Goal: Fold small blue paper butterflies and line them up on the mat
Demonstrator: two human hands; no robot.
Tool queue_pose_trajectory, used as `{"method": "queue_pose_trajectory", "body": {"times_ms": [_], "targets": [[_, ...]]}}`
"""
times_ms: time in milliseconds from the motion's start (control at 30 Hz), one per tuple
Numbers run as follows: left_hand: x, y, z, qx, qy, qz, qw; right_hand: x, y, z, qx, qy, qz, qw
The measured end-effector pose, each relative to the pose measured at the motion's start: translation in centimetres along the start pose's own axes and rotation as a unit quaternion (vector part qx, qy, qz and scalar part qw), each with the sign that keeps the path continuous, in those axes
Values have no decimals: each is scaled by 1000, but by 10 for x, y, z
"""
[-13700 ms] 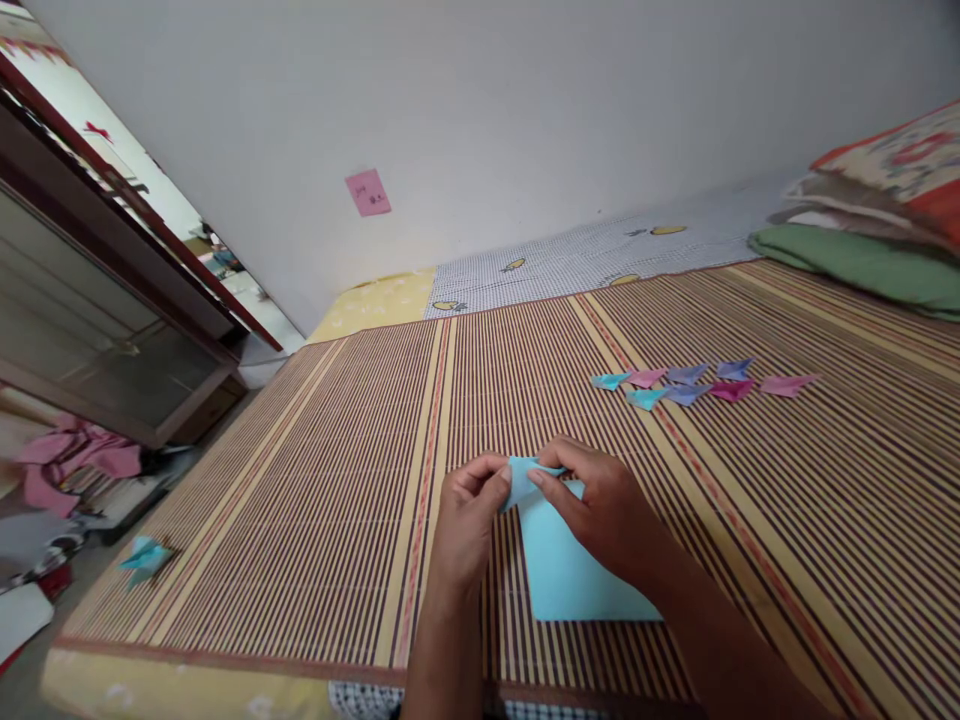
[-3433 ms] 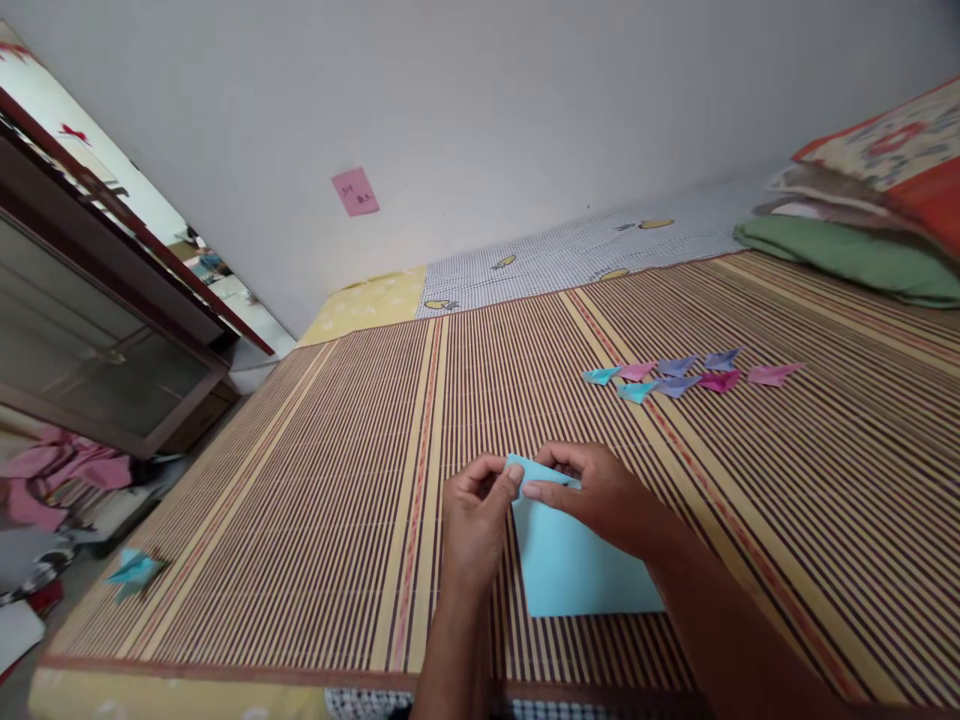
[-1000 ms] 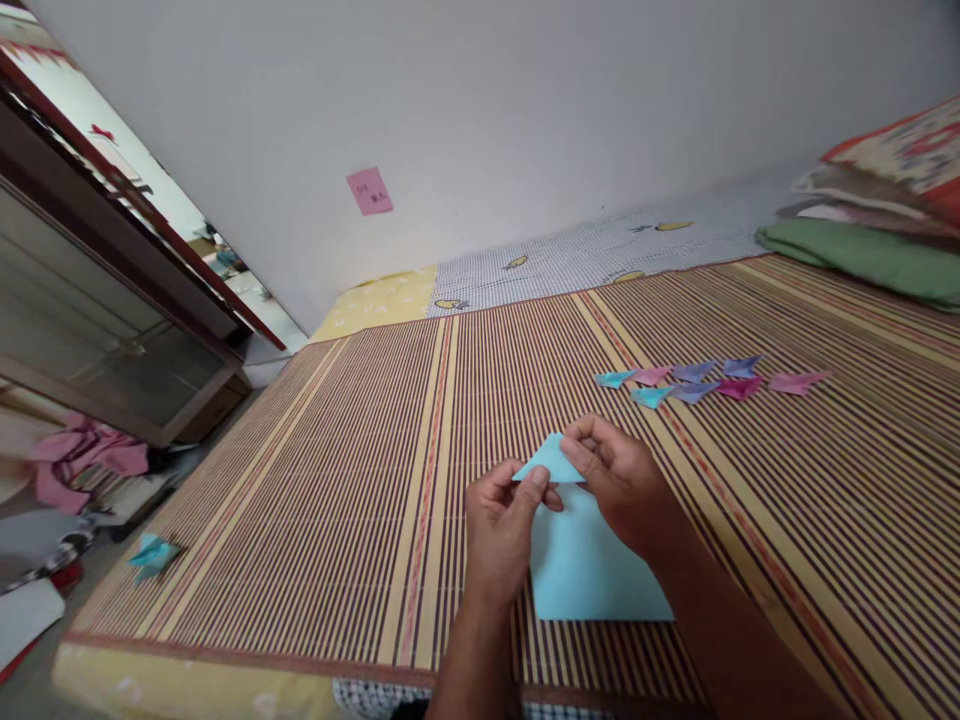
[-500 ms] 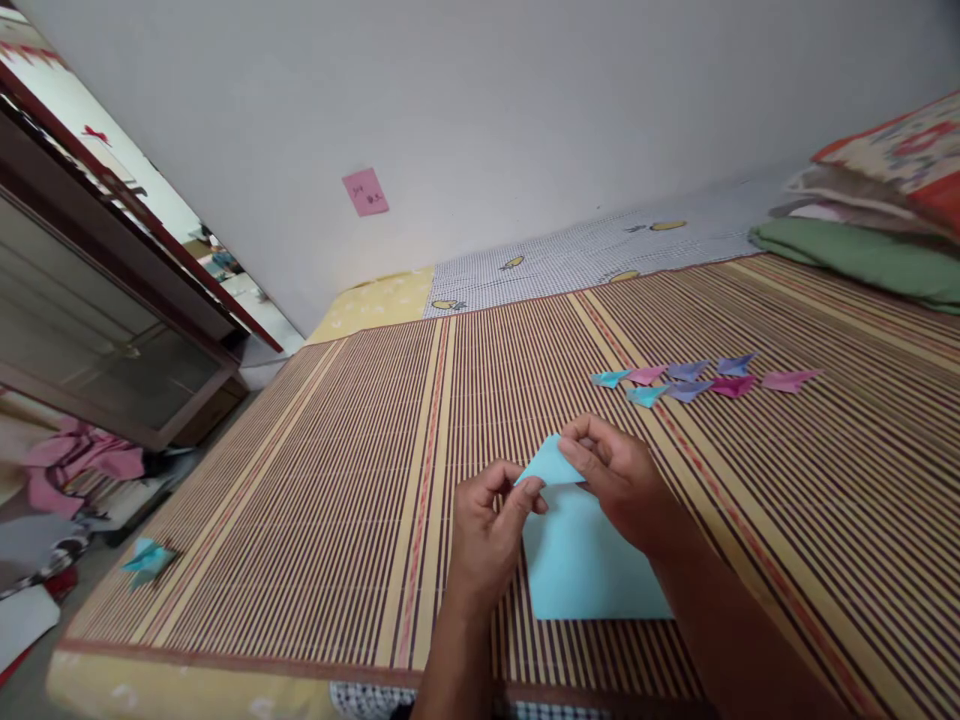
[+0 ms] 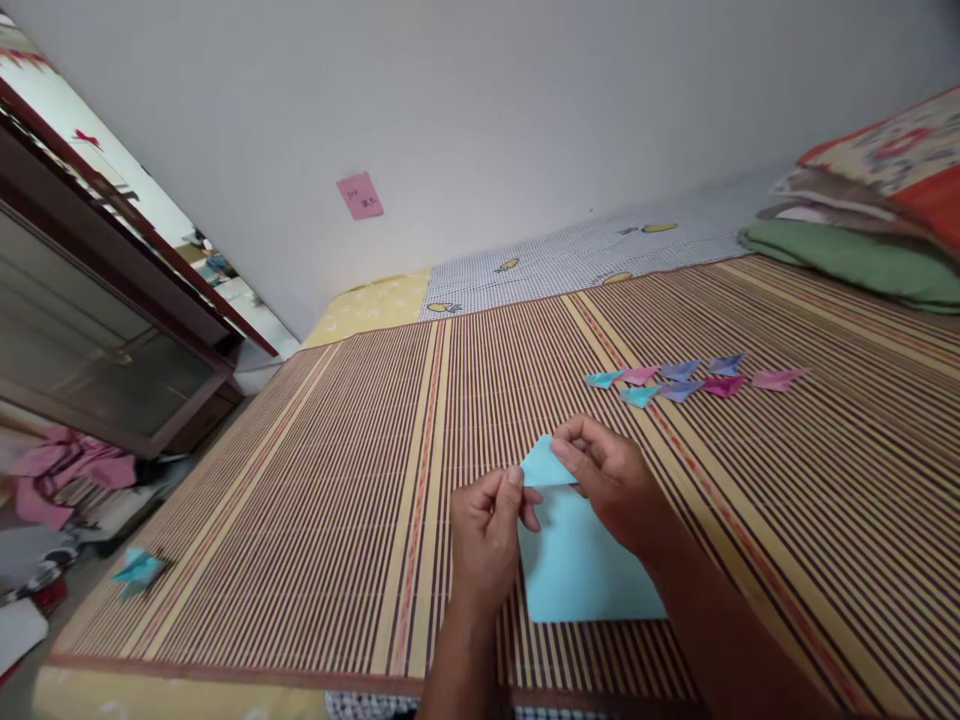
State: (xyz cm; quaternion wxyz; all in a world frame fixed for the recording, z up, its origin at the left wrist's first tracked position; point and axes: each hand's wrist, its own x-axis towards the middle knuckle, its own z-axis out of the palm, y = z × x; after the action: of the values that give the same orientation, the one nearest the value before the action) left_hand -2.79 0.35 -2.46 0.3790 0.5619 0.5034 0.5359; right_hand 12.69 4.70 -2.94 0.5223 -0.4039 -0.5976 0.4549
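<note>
Striped matting (image 5: 360, 450) covers the bed from its near edge to the patterned cloth (image 5: 517, 280) along the pale wall (image 5: 487, 120), where a pink note (image 5: 360, 195) hangs. Near the front of it, from where I stand, I see a small folded piece of light blue paper (image 5: 546, 465) held up between two hands. The left hand (image 5: 487, 540) has thumb and forefinger closed at its left corner, other fingers curled beneath; the right hand (image 5: 609, 480) pinches its upper right edge between thumb and forefinger. Just below and nearer the person lies a flat blue sheet (image 5: 592, 570), partly covered by the right hand and wrist. Beyond the right hand sit eight folded paper shapes (image 5: 724, 386) in two rows, and well off to the left rests a blue folded form (image 5: 138, 572).
</note>
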Motion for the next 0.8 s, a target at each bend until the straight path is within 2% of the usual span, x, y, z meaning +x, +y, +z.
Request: {"method": "queue_pose_trajectory", "body": {"times_ms": [367, 533, 800], "targets": [[1, -2, -3, -19, -23, -1, 1000, 0, 3, 3, 5, 9, 12, 1000], [4, -2, -1, -52, -46, -25, 997, 0, 1, 3, -6, 3, 9, 1000], [4, -3, -1, -73, -46, -48, 995, 0, -7, 7, -32, 3, 0, 999]]}}
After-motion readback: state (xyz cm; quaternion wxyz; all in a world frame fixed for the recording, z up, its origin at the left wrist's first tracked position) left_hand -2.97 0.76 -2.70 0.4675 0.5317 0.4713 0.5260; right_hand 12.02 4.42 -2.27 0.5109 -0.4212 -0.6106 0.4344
